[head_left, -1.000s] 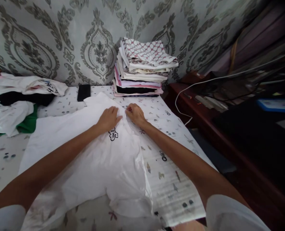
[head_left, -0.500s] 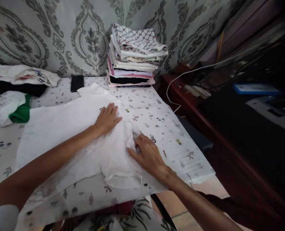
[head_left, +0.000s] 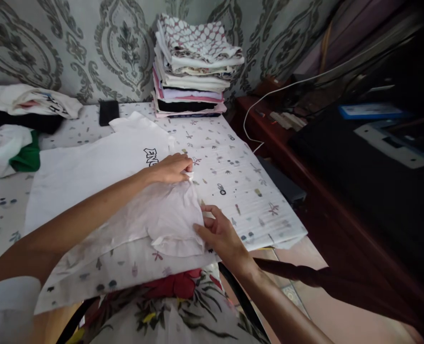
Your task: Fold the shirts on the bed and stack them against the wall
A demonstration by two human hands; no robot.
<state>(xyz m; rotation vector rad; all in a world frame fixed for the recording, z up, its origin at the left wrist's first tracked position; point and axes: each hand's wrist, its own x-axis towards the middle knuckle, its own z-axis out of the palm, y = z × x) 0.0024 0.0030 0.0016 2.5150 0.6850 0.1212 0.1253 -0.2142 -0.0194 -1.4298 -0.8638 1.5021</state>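
Note:
A white shirt (head_left: pixel 86 172) with dark printed letters lies spread on the patterned cloth, its collar end toward the right. My left hand (head_left: pixel 174 168) pinches the fabric near the shirt's right edge, its fingers curled. Lower and to the right, my right hand (head_left: pixel 221 234) touches the edge of the sleeve part, with thumb and fingers apart around the cloth. The letters are partly covered by my left hand and forearm.
A tall stack of folded clothes (head_left: pixel 193 71) stands by the wall. A black phone (head_left: pixel 109 112) lies left of it, and loose clothes (head_left: pixel 21 122) lie at far left. A dark red wooden desk (head_left: pixel 305 172) with a white cable (head_left: pixel 246 119) is at right.
My left hand has gone from lying flat on the shirt to pinching its edge, slightly to the right. More of the printed letters show. The view has shifted a little.

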